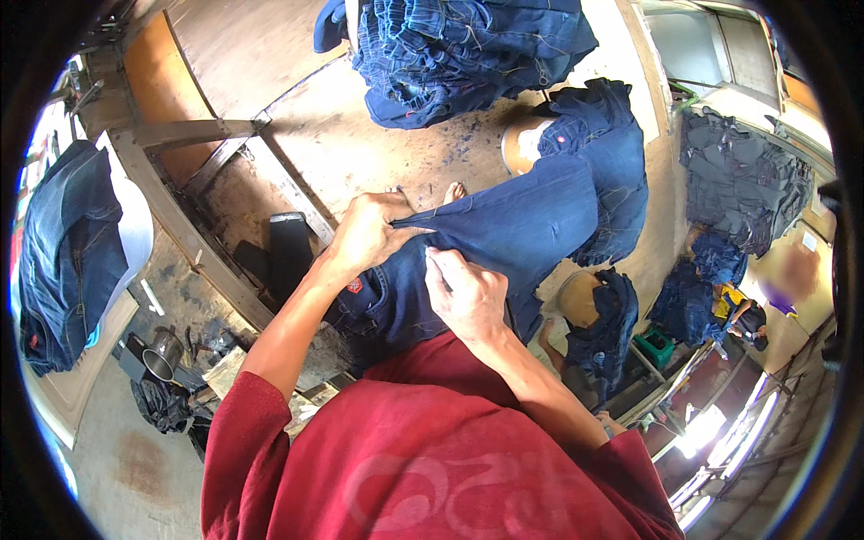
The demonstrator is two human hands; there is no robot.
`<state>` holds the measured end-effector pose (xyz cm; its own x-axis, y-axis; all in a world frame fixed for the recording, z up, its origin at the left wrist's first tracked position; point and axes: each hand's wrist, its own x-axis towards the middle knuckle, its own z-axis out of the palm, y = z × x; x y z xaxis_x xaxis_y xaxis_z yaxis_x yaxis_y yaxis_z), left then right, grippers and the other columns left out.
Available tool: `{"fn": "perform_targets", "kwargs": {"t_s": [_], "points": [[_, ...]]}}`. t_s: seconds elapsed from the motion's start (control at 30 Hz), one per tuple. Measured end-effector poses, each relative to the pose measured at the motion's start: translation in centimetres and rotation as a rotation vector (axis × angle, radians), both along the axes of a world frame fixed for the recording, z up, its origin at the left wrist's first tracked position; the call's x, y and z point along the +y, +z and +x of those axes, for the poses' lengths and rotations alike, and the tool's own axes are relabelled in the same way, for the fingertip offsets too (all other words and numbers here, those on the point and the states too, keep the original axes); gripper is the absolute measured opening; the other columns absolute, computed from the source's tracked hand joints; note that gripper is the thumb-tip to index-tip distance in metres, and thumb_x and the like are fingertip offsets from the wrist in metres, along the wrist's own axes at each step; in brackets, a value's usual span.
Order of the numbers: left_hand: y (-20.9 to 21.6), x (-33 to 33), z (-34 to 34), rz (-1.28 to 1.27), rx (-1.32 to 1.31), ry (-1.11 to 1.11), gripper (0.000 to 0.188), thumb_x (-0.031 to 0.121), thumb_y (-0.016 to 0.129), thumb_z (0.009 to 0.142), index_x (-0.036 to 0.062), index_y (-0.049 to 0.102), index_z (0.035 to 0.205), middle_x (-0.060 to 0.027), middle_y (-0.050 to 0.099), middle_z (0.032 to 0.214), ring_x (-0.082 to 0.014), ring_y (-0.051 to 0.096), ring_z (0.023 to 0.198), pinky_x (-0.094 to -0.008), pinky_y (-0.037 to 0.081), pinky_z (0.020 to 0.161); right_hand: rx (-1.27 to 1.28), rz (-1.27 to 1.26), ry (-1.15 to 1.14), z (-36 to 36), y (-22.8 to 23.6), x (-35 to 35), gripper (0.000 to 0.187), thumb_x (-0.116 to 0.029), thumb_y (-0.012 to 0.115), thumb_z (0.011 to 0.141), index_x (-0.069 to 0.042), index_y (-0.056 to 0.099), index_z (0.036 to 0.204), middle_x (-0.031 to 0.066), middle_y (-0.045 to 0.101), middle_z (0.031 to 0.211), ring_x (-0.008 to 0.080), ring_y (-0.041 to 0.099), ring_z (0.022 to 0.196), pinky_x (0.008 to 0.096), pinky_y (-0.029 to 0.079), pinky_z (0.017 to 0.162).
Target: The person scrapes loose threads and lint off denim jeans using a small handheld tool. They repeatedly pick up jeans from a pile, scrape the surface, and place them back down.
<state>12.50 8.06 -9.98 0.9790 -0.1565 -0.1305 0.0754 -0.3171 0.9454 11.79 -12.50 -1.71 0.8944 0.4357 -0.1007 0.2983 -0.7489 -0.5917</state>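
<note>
A pair of blue denim jeans (531, 211) lies across my lap, one leg stretched out to the right. My left hand (367, 232) is closed on a seam edge of it, pulling the cloth into a taut fold. Just below and to the right, my right hand (470, 295) is closed in a pinch against the denim. Whatever sits between its fingertips is too small or hidden to make out. Near my left wrist, a small red patch (355, 284) shows by the waistband.
A tall heap of jeans (468, 54) stands ahead. More denim (612, 180) hangs over a round container (520, 148) at right. Folded jeans (67, 261) and a metal mug (162, 353) are at left. Far right are dark garments (742, 175), a green crate (654, 346) and another person (745, 319).
</note>
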Motion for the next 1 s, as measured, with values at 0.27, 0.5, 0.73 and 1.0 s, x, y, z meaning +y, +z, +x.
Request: {"fn": "perform_targets", "kwargs": {"t_s": [0.27, 0.5, 0.73, 1.0], "points": [[-0.49, 0.12, -0.01, 0.019, -0.007, -0.007, 0.025, 0.008, 0.091, 0.080, -0.0029, 0.080, 0.100, -0.0183, 0.072, 0.086, -0.0336, 0.070, 0.073, -0.0410, 0.055, 0.064, 0.056, -0.121, 0.131, 0.23, 0.13, -0.58, 0.004, -0.015, 0.072, 0.099, -0.014, 0.071, 0.102, 0.0056, 0.069, 0.063, 0.0274, 0.070, 0.052, 0.0410, 0.054, 0.047], [-0.56, 0.01, -0.10, 0.017, -0.015, 0.012, 0.025, 0.005, 0.090, 0.081, -0.0014, 0.082, 0.103, -0.0177, 0.072, 0.086, -0.0312, 0.071, 0.071, -0.0397, 0.055, 0.059, 0.060, -0.174, 0.174, 0.56, 0.14, -0.64, 0.004, -0.016, 0.071, 0.100, -0.014, 0.071, 0.104, 0.0080, 0.069, 0.062, 0.0286, 0.070, 0.051, 0.0413, 0.054, 0.047], [0.08, 0.05, 0.06, 0.034, 0.001, 0.009, 0.023, 0.007, 0.091, 0.078, -0.0035, 0.078, 0.093, -0.0187, 0.070, 0.085, -0.0364, 0.070, 0.075, -0.0424, 0.056, 0.068, 0.073, -0.171, 0.147, 0.52, 0.24, -0.73, 0.004, -0.018, 0.071, 0.100, -0.014, 0.071, 0.102, 0.0094, 0.069, 0.060, 0.0295, 0.071, 0.052, 0.0411, 0.056, 0.048], [-0.16, -0.07, 0.14, -0.002, -0.013, 0.037, 0.022, 0.008, 0.090, 0.078, -0.0015, 0.081, 0.096, -0.0174, 0.071, 0.084, -0.0360, 0.071, 0.076, -0.0446, 0.057, 0.070, 0.045, -0.155, 0.111, 0.40, 0.16, -0.63, 0.005, -0.014, 0.073, 0.098, -0.012, 0.071, 0.103, 0.0104, 0.070, 0.064, 0.0296, 0.070, 0.052, 0.0417, 0.055, 0.048]]}}
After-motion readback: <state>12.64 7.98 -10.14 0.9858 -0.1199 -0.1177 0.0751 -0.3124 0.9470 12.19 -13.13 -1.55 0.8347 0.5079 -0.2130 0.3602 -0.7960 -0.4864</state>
